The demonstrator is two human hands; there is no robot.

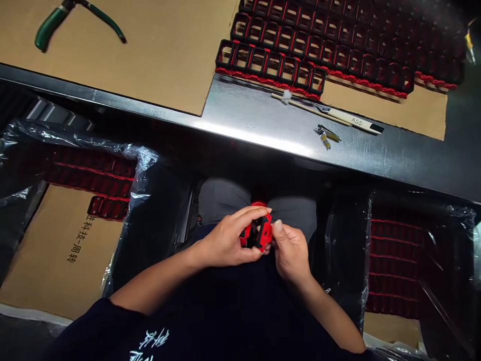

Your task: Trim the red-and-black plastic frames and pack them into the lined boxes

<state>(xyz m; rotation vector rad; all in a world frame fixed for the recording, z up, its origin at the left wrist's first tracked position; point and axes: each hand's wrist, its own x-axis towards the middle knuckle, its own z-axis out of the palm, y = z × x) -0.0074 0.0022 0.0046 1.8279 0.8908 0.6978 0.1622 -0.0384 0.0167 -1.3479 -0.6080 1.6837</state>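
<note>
Our workshop or factory bench
We see a metal worktop (240, 131) with pliers (52, 24), rows of identical red-and-black parts (280, 67), and plastic-lined bins (145, 173) of similar parts beside us.

A green-handled tool (51, 25), cut off by the view's top edge, lies on a cardboard sheet (150, 55) on the metal table (240, 118). Farther right, a thin stick (304, 106) with a white tuft (287, 96) lies alongside a pale handle (351, 119) marked "A55", near a small metal clipper (327, 135).
</note>
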